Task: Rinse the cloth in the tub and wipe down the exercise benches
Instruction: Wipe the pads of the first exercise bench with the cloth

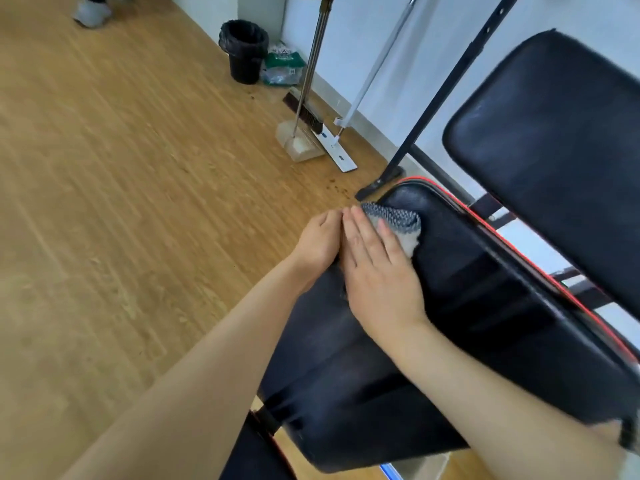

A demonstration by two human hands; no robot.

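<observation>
While my right hand (377,271) lies flat, fingers straight, it presses the grey cloth (398,220) onto the far left corner of the bench pad (485,323), holding it down rather than clutching it. My left hand (320,239) sits just beside it at the pad's side edge; I cannot tell whether its fingers hook over that edge or only rest there. The tub is not in view, so I judge the rinsing behind me and the wiping under way, with the length of this pad and the raised pad (554,150) left to do. The cloth is at the corner, so the room lies back along the pad toward me; to the left is only bare wooden floor (121,202).
</observation>
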